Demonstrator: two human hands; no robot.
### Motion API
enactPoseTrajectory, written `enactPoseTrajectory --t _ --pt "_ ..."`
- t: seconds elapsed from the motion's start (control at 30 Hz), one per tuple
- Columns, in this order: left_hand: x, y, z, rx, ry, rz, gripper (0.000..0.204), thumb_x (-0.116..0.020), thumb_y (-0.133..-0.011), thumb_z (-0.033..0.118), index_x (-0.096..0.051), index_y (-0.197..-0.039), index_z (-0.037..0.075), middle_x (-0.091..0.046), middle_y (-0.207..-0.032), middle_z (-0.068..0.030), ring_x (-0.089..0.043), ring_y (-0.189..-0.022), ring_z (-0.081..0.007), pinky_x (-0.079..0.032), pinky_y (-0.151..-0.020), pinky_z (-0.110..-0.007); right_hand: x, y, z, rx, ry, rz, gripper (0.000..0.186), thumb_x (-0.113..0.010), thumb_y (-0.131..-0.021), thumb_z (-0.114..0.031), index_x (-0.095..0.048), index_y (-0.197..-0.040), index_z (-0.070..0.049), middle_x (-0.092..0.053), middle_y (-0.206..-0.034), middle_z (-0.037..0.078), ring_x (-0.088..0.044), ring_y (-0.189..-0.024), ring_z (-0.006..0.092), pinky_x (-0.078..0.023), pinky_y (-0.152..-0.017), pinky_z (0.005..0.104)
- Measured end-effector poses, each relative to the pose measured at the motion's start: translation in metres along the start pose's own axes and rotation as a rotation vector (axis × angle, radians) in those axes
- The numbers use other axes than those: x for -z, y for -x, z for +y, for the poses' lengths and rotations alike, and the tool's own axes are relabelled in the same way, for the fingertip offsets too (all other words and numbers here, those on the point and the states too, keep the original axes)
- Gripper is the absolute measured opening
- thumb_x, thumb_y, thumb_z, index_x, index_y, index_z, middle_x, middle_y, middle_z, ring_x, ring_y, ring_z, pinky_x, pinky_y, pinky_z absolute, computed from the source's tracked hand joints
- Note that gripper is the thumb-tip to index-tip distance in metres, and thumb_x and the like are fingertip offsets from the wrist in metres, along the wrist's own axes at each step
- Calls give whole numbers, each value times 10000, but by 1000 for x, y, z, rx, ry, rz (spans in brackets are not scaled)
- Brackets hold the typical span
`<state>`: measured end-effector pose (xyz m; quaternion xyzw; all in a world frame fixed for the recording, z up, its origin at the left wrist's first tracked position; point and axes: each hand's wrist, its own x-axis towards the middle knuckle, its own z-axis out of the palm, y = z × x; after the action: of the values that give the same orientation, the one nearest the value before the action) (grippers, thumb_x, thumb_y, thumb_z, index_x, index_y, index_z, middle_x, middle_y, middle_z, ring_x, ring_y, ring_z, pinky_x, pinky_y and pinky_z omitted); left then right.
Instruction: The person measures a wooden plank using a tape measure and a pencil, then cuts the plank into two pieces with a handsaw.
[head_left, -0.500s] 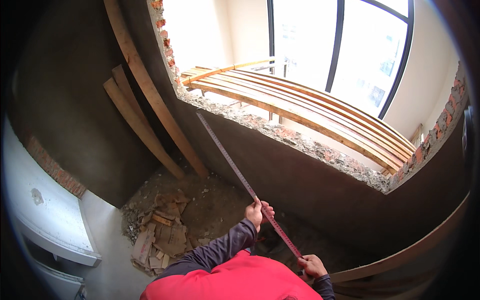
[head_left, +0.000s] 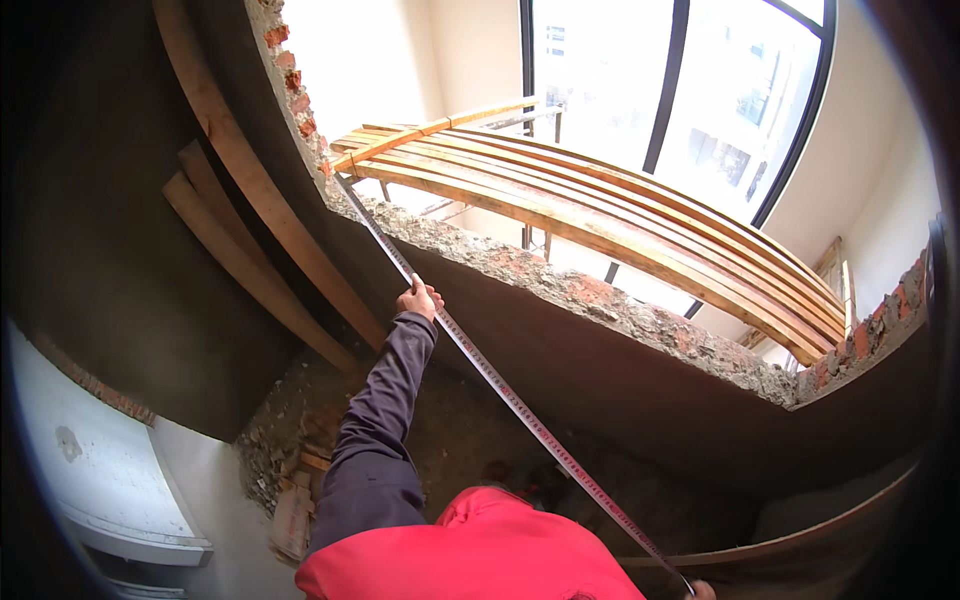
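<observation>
A long tape measure blade (head_left: 520,408) runs drawn out and taut from the lower right up to the left corner of the rough wall opening. My left hand (head_left: 421,298), arm stretched forward, is closed around the blade a little short of its far end. That end reaches the broken edge near the brick jamb; whether it touches cannot be told. At the bottom edge of the picture, my right hand (head_left: 702,591) is at the near end of the tape. Most of that hand is cut off, and the tape's case does not show.
Beyond the broken brick and concrete sill (head_left: 590,290) lie several long wooden planks (head_left: 600,235), with tall windows behind. Boards (head_left: 270,205) lean on the dark wall at left. Rubble and cardboard (head_left: 292,515) cover the floor. A curved-looking board (head_left: 780,548) lies at lower right.
My left hand has moved forward and left along with the blade, whose far end now reaches the opening's corner. My right hand has moved down and right, lengthening the tape between them.
</observation>
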<state>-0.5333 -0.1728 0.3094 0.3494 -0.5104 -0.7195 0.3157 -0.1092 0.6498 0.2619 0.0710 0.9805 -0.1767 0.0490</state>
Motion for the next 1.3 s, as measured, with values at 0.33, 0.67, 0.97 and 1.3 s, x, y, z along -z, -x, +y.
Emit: enactPoseTrajectory --t 0.33,0.67,0.97,1.3 --pt "-9 -11 -14 153 93 6 489 -510 -1004 462 -564 -814 14 -593 -684 -79 -590 -565 -182 -519 -521 -319 -22 82 39 -72 167 356 137 -639 -852 -189 -678 -786 -76 -664 -858 136 -631 -781 344 -511 -649 488" --pt "-33 -34 -4 267 152 -25 455 -454 -1024 461 -549 -900 33 -616 -755 -77 -635 -617 -208 -541 -548 -343 -37 -65 -203 -675 -1237 253 259 -594 -926 -258 -626 -749 -73 -601 -709 77 -584 -631 234 -479 -572 381" --pt "-88 -52 -21 229 -12 -101 478 -439 -1037 379 -642 -782 29 -669 -741 -83 -572 -601 -185 -451 -535 -343 -25 -107 -195 -643 -1404 428 294 -535 -998 -283 -606 -814 -65 -588 -719 19 -563 -614 124 -462 -560 296" --pt "-71 -82 -9 227 -107 53 481 -605 -945 491 -649 -1007 16 -658 -944 -79 -633 -728 -186 -533 -540 -282 39 -223 -165 -819 -864 463 435 -594 -902 -315 -680 -960 108 -691 -934 147 -650 -880 198 -477 -746 390"
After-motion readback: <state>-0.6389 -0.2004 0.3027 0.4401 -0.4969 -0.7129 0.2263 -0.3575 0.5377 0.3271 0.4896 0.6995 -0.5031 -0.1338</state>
